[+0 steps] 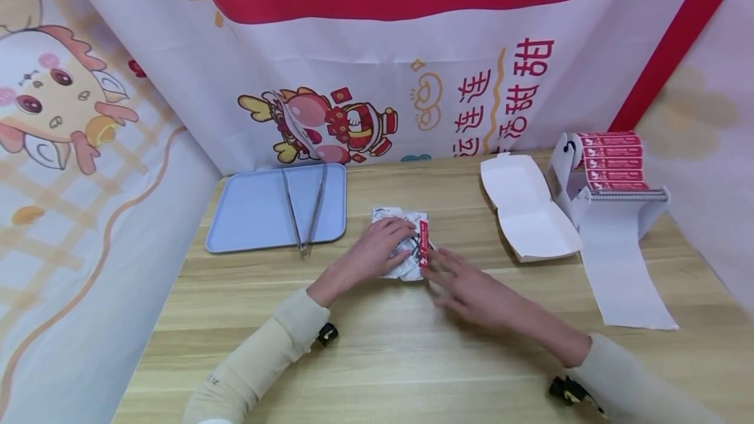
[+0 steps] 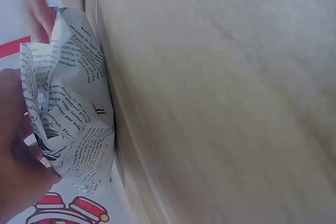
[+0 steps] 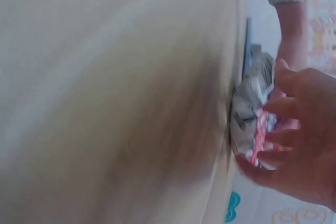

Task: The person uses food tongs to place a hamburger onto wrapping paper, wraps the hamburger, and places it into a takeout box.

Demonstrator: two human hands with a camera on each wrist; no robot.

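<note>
A packet wrapped in printed white paper point(image 1: 406, 271) lies on the table, and its contents are hidden. My left hand point(image 1: 379, 248) holds it from above; in the left wrist view the thumb bears on the side of the crumpled wrapper point(image 2: 79, 108). A red label strip point(image 1: 424, 244) runs along the packet's right side. Beside that strip is my right hand point(image 1: 474, 290), slightly blurred, its fingers spread and loosely bent. The right wrist view shows these fingers point(image 3: 283, 137) close over the label; whether they touch it I cannot tell.
Metal tongs point(image 1: 319, 205) lie across a pale blue tray point(image 1: 247, 214) at the back left. An opened white box point(image 1: 533, 221) stands back right, beside a dispenser point(image 1: 624, 196) with a roll of red labels point(image 1: 614, 161). Its white backing strip point(image 1: 624, 273) trails onto the table.
</note>
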